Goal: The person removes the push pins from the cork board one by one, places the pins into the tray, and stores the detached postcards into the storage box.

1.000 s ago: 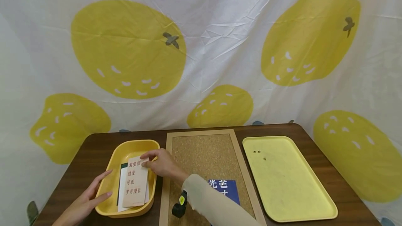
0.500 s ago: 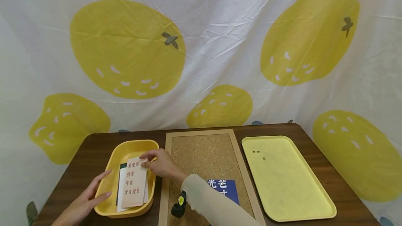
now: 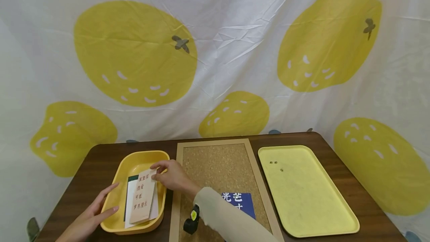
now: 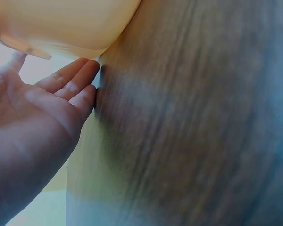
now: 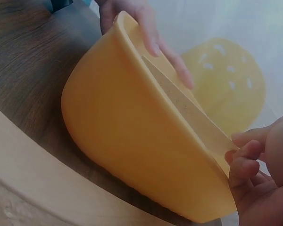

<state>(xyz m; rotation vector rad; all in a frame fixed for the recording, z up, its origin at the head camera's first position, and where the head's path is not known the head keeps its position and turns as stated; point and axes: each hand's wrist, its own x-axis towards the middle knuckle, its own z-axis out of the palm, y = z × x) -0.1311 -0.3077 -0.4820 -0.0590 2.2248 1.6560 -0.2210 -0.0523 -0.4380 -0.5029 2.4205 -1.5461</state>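
Note:
In the head view, a pale pink card with red Chinese characters lies tilted over a white card and a dark green one inside a yellow plastic basin. My right hand pinches the pink card's upper right corner between thumb and fingers, just over the basin's right rim. At the basin's left side, my left hand rests with fairly straight fingers, its thumb and index finger over the rim. Its other fingers sit outside, low against the basin wall near the tabletop.
A framed cork board lies right of the basin, under my right forearm, with a blue card on it, partly hidden by the sleeve. Farther right is a yellow tray with several tiny metallic pieces. A lemon-print curtain hangs behind the table.
The pink card has turned slightly, its top leaning right, showing more of the white and green cards beneath. Both hands stay nearly where they were.

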